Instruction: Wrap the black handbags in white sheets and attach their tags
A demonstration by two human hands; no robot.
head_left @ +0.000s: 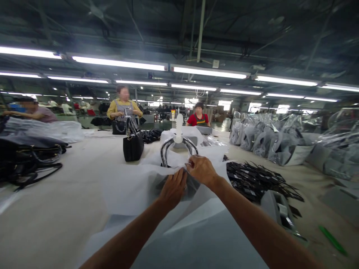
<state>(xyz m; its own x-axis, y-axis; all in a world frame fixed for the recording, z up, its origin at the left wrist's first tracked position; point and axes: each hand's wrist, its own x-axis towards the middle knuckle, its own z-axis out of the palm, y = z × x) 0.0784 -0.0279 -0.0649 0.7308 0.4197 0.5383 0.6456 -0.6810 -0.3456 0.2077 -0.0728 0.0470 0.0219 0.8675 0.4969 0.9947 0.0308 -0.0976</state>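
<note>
A bag with black, clear-wrapped handles (166,151) stands in front of me, its body mostly covered by thin white wrapping paper (123,185). Over the bag's top edge, my right hand (203,170) is closed, pinching the paper between thumb and fingers. Just left of it and lower, my left hand (173,187) rests on the paper with its fingers stretched out; its thumb is hidden. The fingertips of both hands are close together. Behind the handles rises a white translucent bottle-like object (178,129).
Black straps (255,181) and a grey tape dispenser (277,209) lie at right, near a green tool (333,241). Wrapped bags (260,136) line the far right. A small black handbag (133,146) stands ahead; black bags (25,157) lie left. Co-workers are across the table.
</note>
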